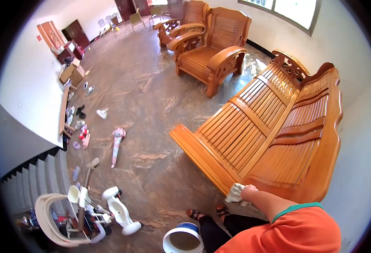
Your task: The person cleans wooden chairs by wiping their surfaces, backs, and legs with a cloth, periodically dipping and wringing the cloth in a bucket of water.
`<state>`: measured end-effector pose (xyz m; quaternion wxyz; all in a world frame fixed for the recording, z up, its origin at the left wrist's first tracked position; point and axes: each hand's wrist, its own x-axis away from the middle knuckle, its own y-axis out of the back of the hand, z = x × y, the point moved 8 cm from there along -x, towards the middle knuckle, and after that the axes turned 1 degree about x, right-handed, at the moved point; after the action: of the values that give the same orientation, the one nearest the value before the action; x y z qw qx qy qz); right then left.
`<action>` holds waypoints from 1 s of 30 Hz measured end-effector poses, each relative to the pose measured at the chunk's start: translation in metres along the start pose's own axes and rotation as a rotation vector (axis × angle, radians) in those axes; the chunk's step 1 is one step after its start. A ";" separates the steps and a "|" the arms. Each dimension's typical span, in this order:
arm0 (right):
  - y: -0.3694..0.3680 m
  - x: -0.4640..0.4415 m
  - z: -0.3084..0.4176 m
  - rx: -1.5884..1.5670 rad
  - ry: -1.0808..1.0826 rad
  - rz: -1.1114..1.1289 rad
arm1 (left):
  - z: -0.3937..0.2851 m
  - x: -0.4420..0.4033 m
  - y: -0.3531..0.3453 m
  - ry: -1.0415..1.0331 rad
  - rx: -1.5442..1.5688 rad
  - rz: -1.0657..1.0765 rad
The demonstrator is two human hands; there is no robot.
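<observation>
My right hand point(248, 192) is closed on a pale crumpled cloth point(236, 193), which lies against the near armrest end of a long slatted wooden bench point(244, 122). The bench stands along the right wall, its glossy backrest on the right side. Below and left of the hand, by my feet, a white bucket point(166, 243) holds murky liquid. My left hand does not show.
Two wooden armchairs point(213, 50) stand beyond the bench. A wheeled white child's stroller point(53, 219) is at the lower left, near stairs point(46, 173). A pink wrapped umbrella point(116, 145) and a white shoe point(102, 113) lie on the floor; more shoes line the left wall.
</observation>
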<state>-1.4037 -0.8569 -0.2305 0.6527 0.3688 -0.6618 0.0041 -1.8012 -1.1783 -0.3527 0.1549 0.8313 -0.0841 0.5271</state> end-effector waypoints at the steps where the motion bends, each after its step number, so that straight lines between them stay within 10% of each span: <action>1: -0.002 0.006 -0.010 -0.099 -0.092 0.024 | -0.019 0.001 -0.014 -0.009 -0.013 0.013; 22: -0.004 0.065 -0.082 -0.508 -0.158 0.394 | -0.300 0.004 -0.276 -0.090 -0.296 0.246; 27: 0.063 -0.047 -0.064 -0.816 0.187 -0.159 | -0.346 -0.004 -0.328 -0.075 -0.301 0.188; 30: 0.164 -0.061 -0.077 -0.898 0.025 -0.045 | -0.376 -0.004 -0.356 -0.070 -0.310 0.147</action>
<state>-1.4261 -0.6708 -0.1935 0.7560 0.0632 -0.5820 -0.2930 -2.0146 -0.7144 -0.2679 0.2393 0.8069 -0.2304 0.4884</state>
